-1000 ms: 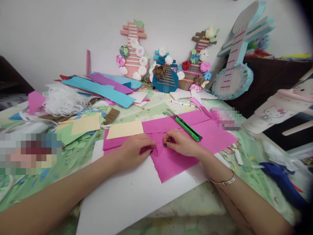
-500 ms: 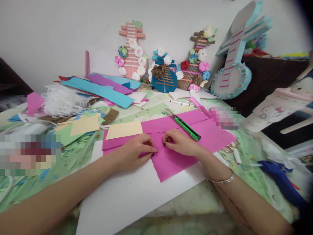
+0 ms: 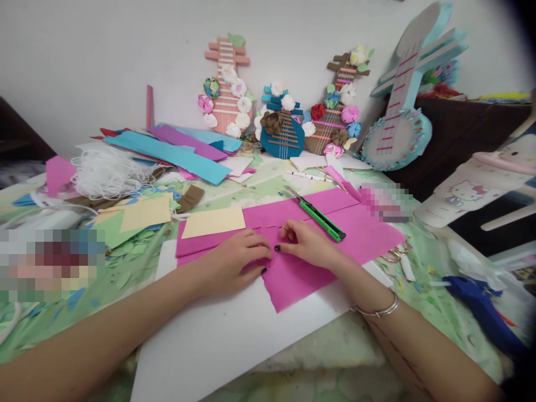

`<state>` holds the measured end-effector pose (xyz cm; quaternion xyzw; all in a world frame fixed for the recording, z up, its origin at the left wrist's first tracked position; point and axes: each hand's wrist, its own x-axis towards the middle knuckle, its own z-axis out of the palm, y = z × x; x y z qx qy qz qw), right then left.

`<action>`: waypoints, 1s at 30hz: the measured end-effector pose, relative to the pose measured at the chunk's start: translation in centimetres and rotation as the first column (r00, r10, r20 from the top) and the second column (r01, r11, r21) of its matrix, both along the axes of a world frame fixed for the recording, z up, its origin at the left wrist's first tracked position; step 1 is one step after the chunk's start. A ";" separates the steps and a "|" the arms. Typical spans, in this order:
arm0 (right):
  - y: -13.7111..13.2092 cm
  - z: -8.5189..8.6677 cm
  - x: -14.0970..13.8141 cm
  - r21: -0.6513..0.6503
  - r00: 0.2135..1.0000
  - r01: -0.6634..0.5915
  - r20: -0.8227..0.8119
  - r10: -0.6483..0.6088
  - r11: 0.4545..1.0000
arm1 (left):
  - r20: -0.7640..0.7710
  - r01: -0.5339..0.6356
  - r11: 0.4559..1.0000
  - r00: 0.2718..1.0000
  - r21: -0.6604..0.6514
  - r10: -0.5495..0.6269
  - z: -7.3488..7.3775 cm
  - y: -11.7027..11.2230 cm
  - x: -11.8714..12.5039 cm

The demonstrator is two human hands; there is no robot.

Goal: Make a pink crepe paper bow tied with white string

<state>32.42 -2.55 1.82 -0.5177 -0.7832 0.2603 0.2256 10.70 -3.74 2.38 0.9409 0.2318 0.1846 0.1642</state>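
A large magenta paper sheet [image 3: 368, 231] lies over a white board [image 3: 218, 335] on the table. My left hand [image 3: 234, 259] and my right hand [image 3: 307, 243] meet at the sheet's middle, fingers curled and pinching a fold of the magenta paper between them. A green utility knife [image 3: 321, 219] rests on the sheet just beyond my right hand. A cream paper rectangle [image 3: 213, 221] lies on the sheet's left end, above my left hand. A silver bangle [image 3: 377, 310] circles my right wrist.
Paper lute models with paper flowers [image 3: 285, 125] lean on the wall. Blue and purple strips [image 3: 167, 151], a white string tangle [image 3: 106, 173] and scraps lie at left. A blue glue gun [image 3: 481, 307], scissors [image 3: 393, 255] and a white cat-print cup [image 3: 464, 192] are at right.
Both hands have pressed closer together on the fold; the small raised flap seen between them a second ago is now flattened under the fingers.
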 end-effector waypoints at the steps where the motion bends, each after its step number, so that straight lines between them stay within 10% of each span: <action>1: 0.0 0.0 -0.1 -0.002 1.000 0.007 -0.007 -0.007 1.000 | -0.003 0.003 1.000 1.000 0.006 -0.003 0.0 0.0 0.0; 18: 0.9 -0.5 0.6 0.018 0.989 0.086 -0.119 -0.083 0.996 | 0.100 0.041 0.997 0.994 -0.070 -0.034 -0.1 0.2 -0.5; 25: 0.5 -0.3 0.3 0.065 0.980 0.039 -0.197 -0.026 0.997 | 0.226 -0.427 0.903 0.877 -0.041 0.424 -0.2 3.4 -1.8; 30: -0.3 -0.1 -0.5 -0.025 0.916 -0.141 -0.383 0.121 0.990 | 0.164 -0.400 0.894 0.886 -0.202 0.434 -0.9 4.6 -2.1</action>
